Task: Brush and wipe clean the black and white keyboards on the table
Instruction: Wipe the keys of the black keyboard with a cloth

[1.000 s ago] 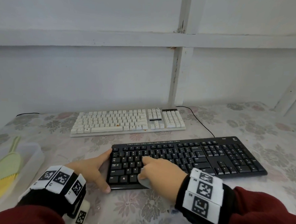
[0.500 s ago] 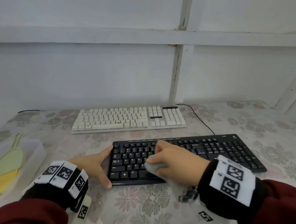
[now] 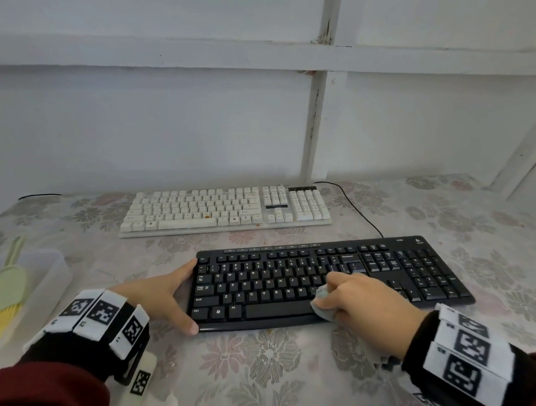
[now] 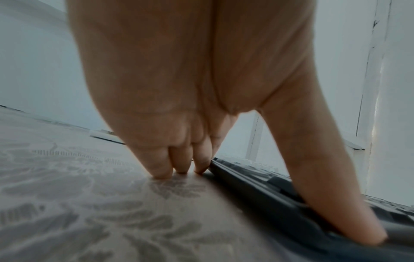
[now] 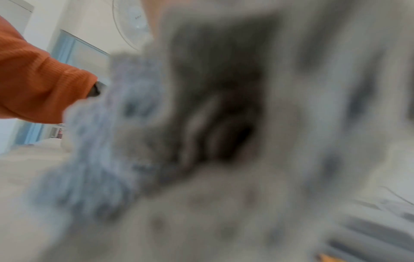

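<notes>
Item 1, black keyboard (image 3: 329, 280): lies on the floral tabletop (image 3: 269, 373) nearest me, long edge facing me, at 12 o'clock from my wrists.

Item 2, left hand (image 3: 160, 297): fingers straight and spread, thumb along the keyboard's near-left corner, forefinger at its far-left corner. In the left wrist view the other fingertips (image 4: 161, 172) press the tabletop just beside the casing. I judge I have it there as a brace, so the board does not slide under the wiping.

Item 3, right hand (image 3: 361, 297): clenched round a grey cloth (image 3: 323, 304), bunched and pressed on the keys at the right end of the space bar. The right wrist view is filled by blurred cloth (image 5: 201, 141), so the finger positions there I cannot tell.

Item 4, white keyboard (image 3: 225, 209): at 12 o'clock beyond the black one, well apart from both hands, untouched, with small brownish specks on its front rows. I judge it not yet wiped.

Item 5, green brush (image 3: 4, 285) with yellow bristles: in a clear plastic tray (image 3: 47, 276) at 9 o'clock.

Item 6, black cable (image 3: 357, 210): runs from the white keyboard's right end to the black board's far edge at 1 o'clock; it may snag the cloth
</notes>
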Demonstrator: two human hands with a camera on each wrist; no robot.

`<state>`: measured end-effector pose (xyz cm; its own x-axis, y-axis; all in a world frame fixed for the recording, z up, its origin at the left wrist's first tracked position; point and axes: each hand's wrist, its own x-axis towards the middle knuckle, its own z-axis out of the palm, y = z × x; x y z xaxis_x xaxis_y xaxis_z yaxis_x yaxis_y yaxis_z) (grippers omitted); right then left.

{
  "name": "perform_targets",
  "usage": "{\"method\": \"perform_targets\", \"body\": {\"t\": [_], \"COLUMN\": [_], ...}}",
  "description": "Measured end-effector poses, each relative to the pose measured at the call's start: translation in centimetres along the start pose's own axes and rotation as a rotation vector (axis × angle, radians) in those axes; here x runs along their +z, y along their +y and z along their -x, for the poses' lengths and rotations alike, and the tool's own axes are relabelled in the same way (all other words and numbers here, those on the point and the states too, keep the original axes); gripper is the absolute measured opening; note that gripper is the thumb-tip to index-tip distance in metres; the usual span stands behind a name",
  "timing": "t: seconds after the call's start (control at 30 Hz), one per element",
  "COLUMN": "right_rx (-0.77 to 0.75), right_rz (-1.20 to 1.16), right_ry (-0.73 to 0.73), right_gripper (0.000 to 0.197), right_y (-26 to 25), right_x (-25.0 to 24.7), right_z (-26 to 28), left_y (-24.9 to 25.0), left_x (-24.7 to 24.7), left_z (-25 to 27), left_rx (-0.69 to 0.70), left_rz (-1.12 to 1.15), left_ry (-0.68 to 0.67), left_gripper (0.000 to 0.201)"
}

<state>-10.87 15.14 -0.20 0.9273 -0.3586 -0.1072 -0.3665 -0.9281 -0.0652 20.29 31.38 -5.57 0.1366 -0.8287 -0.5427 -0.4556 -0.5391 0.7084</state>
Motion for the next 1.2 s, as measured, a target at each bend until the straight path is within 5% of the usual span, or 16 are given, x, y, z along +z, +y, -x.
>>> {"method": "perform_targets", "body": {"t": [0.37, 0.5, 0.6, 0.77, 1.2], "right_rx": [0.242, 0.135, 0.028, 0.073, 0.29], "right_rz": [0.004, -0.136, -0.175, -0.104, -0.234], "right_ry": [0.042, 0.063, -0.013, 0.035, 0.078], "right_gripper": [0.02, 0.042, 0.021, 0.005, 0.022], "right_y": [5.3, 3.7, 1.2, 1.4, 6.7], "right_x": [-0.9, -1.9, -1.5, 0.0, -1.9], "right_z": [3.1, 2.5, 1.5, 2.4, 5.1], "left_y": [0.3, 0.6, 0.6, 0.8, 0.2], "left_x": [0.2, 0.2, 0.2, 0.3, 0.2], "left_z": [0.3, 0.3, 0.5, 0.5, 0.3], "left_rx": [0.054, 0.066, 0.098, 0.148, 0.11], "left_rz": [0.055, 0.078, 0.102, 0.114, 0.103], "left_ry": [-0.029, -0.038, -0.049, -0.061, -0.047], "left_gripper": [0.15, 0.151, 0.147, 0.135, 0.142]}}
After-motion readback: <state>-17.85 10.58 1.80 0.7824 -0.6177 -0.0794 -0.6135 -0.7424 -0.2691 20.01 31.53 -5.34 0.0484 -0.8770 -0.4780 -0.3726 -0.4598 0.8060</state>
